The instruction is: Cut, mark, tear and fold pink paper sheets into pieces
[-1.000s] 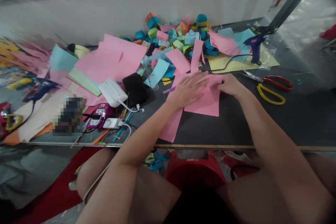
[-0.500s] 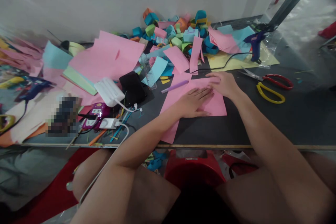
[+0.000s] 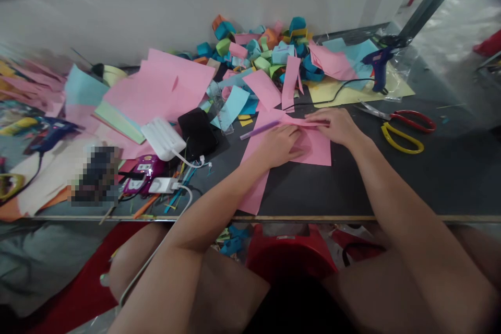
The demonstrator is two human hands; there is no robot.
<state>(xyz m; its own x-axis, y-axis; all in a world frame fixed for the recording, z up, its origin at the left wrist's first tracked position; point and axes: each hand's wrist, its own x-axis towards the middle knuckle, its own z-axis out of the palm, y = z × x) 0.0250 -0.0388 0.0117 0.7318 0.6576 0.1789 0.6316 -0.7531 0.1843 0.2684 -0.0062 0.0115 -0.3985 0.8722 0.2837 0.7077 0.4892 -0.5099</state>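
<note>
A pink paper sheet (image 3: 318,152) lies in front of me, its far edge folded up into a narrow strip. My right hand (image 3: 335,124) pinches that folded strip at its right end. My left hand (image 3: 278,145) is closed on the sheet's left part, fingers bent at the fold and thumb nearer me. Under it, a second pink sheet (image 3: 253,193) reaches toward the table edge. A purple pen-like stick (image 3: 258,130) rests on the pink paper, just beyond my left hand. Scissors (image 3: 407,128) with one red and one yellow handle lie right of my right hand.
Folded paper pieces (image 3: 262,47) in several colours are heaped by the wall. A blue glue gun (image 3: 379,69) stands at the back right; another glue gun (image 3: 52,133) lies left. Large pink sheets (image 3: 160,83), a white power bank (image 3: 162,138) and a black pouch (image 3: 198,133) are left.
My left hand has gone from flat on the paper to bent fingers at the fold, shifting slightly left. The sheet's folded strip has lifted, and its near edge has moved slightly away from me.
</note>
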